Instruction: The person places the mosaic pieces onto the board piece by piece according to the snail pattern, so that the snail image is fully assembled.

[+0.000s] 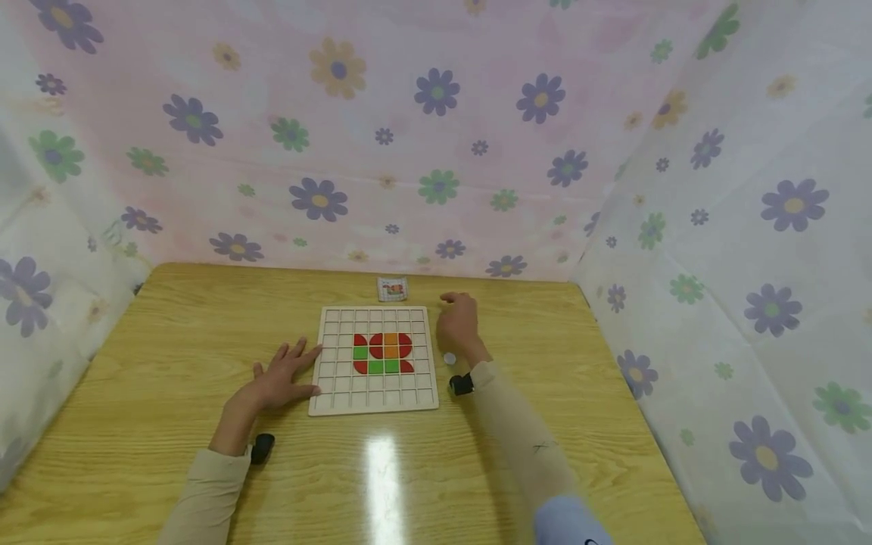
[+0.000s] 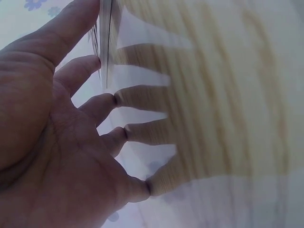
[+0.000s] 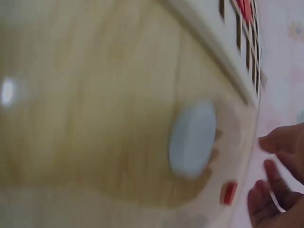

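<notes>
A square wooden grid board (image 1: 334,403) lies on the table, with red, green and orange tiles (image 1: 384,353) filling cells around its middle. My left hand (image 1: 279,381) is spread at the board's left edge; thumb and index finger touch it. The left wrist view shows the palm of the left hand (image 2: 61,128), holding nothing. Off the board's right side is my right hand (image 1: 459,325), above the table. Its fingers (image 3: 278,183) bend loosely, with nothing visible between them. A small red piece (image 3: 229,192) lies near them, hidden from the head view.
Beside the right wrist sits a white round object (image 1: 450,358). Behind the board lies a small picture card (image 1: 392,288) with a coloured pattern on a grid. Flower-printed sheets (image 1: 436,136) enclose the wooden table (image 1: 170,348) at the back and sides.
</notes>
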`<act>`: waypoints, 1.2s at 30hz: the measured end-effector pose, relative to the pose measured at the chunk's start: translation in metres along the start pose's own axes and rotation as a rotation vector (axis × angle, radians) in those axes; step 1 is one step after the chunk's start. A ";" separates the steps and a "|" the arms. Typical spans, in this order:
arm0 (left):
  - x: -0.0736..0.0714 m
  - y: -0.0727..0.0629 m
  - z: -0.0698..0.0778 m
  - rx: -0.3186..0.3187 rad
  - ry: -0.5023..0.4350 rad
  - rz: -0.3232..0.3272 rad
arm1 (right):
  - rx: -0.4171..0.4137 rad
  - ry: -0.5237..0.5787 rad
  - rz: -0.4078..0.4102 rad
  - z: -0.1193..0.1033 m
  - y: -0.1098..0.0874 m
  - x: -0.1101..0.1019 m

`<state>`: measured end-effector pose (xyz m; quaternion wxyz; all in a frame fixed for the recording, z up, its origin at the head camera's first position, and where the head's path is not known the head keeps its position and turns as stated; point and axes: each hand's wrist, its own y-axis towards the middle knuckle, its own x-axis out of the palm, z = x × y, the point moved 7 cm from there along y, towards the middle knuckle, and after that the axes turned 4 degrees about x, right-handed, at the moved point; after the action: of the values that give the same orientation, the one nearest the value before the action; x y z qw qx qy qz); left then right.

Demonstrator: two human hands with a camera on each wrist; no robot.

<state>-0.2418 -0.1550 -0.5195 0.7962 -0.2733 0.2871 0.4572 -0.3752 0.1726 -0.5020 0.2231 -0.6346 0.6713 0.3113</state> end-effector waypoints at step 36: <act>0.002 0.000 -0.003 0.012 -0.008 0.003 | 0.365 0.349 -0.193 0.042 -0.019 -0.027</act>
<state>-0.2417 -0.1559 -0.5228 0.7984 -0.2662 0.2870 0.4576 -0.3581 0.2209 -0.5156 0.2435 -0.6888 0.6811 0.0484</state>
